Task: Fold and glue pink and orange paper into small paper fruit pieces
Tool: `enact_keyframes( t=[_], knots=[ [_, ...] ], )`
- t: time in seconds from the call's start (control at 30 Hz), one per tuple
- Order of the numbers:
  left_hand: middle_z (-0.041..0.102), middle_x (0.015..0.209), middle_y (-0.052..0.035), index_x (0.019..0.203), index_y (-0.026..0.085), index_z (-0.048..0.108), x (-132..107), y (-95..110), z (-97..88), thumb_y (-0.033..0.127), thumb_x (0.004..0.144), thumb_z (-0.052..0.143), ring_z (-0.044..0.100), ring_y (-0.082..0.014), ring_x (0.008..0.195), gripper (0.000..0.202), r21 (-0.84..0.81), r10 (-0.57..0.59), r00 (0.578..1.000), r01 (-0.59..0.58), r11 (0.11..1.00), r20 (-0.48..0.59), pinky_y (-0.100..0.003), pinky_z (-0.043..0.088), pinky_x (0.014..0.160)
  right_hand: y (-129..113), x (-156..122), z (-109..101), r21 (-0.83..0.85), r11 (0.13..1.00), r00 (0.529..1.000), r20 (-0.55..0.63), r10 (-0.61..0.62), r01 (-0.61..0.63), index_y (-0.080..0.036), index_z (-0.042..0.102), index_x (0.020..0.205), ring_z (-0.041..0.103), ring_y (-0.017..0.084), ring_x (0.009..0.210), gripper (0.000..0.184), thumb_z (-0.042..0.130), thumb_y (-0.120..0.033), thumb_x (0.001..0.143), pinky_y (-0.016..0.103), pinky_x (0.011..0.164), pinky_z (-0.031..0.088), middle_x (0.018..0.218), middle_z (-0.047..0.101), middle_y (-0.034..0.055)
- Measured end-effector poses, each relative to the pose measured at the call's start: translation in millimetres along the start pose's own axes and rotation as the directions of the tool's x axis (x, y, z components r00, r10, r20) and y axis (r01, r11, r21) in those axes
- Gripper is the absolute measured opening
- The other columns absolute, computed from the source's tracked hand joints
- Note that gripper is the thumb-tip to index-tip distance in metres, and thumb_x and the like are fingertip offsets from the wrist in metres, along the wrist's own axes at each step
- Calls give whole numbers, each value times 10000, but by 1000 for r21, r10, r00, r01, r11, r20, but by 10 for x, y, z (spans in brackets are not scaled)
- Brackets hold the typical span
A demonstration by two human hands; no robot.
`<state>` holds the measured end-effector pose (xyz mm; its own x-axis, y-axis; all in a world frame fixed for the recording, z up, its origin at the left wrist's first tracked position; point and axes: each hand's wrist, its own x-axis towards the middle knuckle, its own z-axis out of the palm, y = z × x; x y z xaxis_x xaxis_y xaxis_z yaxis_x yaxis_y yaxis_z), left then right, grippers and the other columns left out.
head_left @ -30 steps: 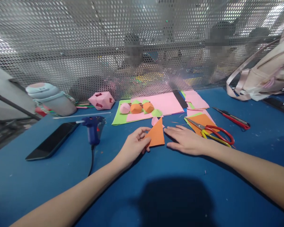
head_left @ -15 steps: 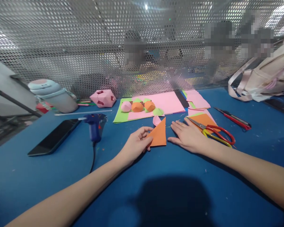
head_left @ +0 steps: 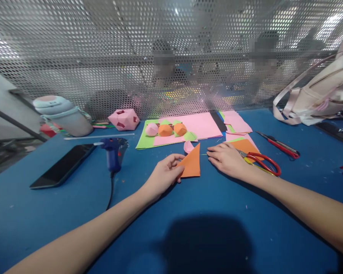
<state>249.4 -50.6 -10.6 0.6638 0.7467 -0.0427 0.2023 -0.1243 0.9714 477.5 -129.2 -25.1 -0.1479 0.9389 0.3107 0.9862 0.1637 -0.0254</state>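
Pinching the orange paper triangle (head_left: 192,165) by its left corner, the left hand (head_left: 162,176) holds it; the right hand (head_left: 227,160), grip open, rests just right.

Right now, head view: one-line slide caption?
Left hand pinches an orange paper triangle on the blue table; right hand rests by red scissors.

Shared craft workshop, one bench station. Blue worktop (head_left: 205,198) flecked with small scraps. Perforated metal screen (head_left: 103,57) closes off back of bench; other people (head_left: 263,57) dimly visible behind it. Craft tools lie about: corded glue gun (head_left: 112,152), red-handled scissors (head_left: 263,161), utility knife (head_left: 280,144). Paper work everywhere: pink and green sheets (head_left: 205,125), folded paper shapes (head_left: 165,130), pink paper polyhedron (head_left: 123,119), orange paper triangle (head_left: 191,165). Personal items at edges: phone (head_left: 63,165), drinking bottle (head_left: 63,116), pale backpack (head_left: 322,95).
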Motion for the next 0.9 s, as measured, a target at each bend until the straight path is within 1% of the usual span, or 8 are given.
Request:
enact_keyframes(
  t=[0.1, 0.17, 0.23, 0.33, 0.47, 0.6, 0.7, 0.9],
  knots=[
    [507, 612, 55, 989, 176, 569, 0, 13, 4, 215, 766, 562, 490, -59, 432, 226, 1, 5, 1000, -5, 1000, -2, -168, 308, 394, 55, 88, 14, 18, 999, 999, -5, 40, -40, -231, 677, 973, 544, 211, 980, 245, 446, -299, 931, 370, 877, 336, 1071, 666, 23],
    [511, 620, 52, 986, 173, 568, 2, 15, 0, 211, 763, 556, 491, -59, 432, 227, 12, 7, 1000, -7, 1000, -4, -169, 310, 396, 72, 168, 22, 10, 997, 997, -8, 75, -75, -215, 674, 905, 552, 198, 923, 200, 483, -274, 911, 338, 821, 346, 980, 673, 27],
    [512, 634, 52, 997, 172, 561, 6, 7, -9, 213, 766, 547, 494, -59, 438, 236, 22, 5, 1000, -5, 1000, 1, -167, 313, 400, 66, 236, 26, -5, 997, 997, -8, 79, -79, -193, 658, 852, 554, 189, 878, 170, 502, -246, 896, 318, 786, 342, 913, 665, 34],
    [510, 647, 51, 1023, 172, 545, 15, -20, -23, 216, 774, 530, 494, -61, 447, 254, 30, 1, 1000, -2, 1000, 24, -163, 310, 402, 26, 281, 31, -40, 998, 999, -4, 43, -43, -162, 633, 827, 543, 201, 862, 197, 457, -201, 907, 343, 820, 313, 881, 645, 63],
    [509, 646, 53, 1037, 182, 541, 18, -48, -28, 210, 778, 518, 489, -61, 454, 262, 36, 14, 999, -15, 999, 32, -158, 308, 400, 11, 291, 36, -86, 996, 1000, 23, -18, 20, -124, 613, 847, 515, 233, 881, 253, 374, -159, 922, 394, 864, 266, 895, 617, 117],
    [503, 647, 57, 1037, 186, 538, 14, -48, -24, 209, 789, 512, 492, -58, 460, 251, 31, 24, 999, -25, 999, 34, -156, 313, 407, 109, 349, 9, -57, 993, 991, 94, -100, 106, -159, 607, 797, 509, 200, 832, 230, 407, -182, 908, 339, 823, 286, 835, 605, 70],
    [497, 646, 59, 1029, 180, 536, 15, -38, -24, 216, 791, 516, 492, -56, 452, 242, 28, 17, 999, -18, 999, 35, -155, 304, 399, 177, 397, -31, -15, 989, 981, 129, -142, 145, -172, 601, 775, 506, 178, 796, 211, 429, -187, 897, 308, 794, 300, 797, 599, 43],
    [499, 661, 58, 1018, 178, 529, 21, -28, -30, 230, 798, 527, 498, -55, 454, 226, 23, -8, 999, 7, 1000, 40, -157, 296, 391, 210, 463, -69, 90, 979, 961, 191, -198, 184, -170, 594, 742, 485, 175, 745, 206, 443, -193, 881, 299, 729, 314, 743, 585, 44]
  ],
)
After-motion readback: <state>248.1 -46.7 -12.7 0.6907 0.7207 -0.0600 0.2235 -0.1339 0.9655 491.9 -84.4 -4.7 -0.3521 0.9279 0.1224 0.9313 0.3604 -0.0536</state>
